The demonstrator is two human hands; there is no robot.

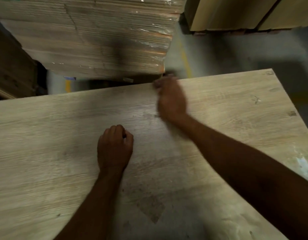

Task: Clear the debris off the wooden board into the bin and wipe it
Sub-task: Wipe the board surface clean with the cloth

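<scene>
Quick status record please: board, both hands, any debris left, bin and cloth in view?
board: wooden board, fills lower frame, grain smudged
left hand: closed fist resting mid-board; contents hidden
right hand: at far edge, motion-blurred, grip unclear
debris: small specks near right end; pale flecks at right edge
bin: not in view
cloth: none visible
behind: wrapped stack

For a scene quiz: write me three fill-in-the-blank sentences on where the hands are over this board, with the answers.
1. The left hand is curled into a ____ on the wooden board.
2. The right hand reaches the board's ____ edge.
3. Beyond that edge stands a plastic-wrapped stack of ____.

Answers: fist; far; cardboard
</scene>
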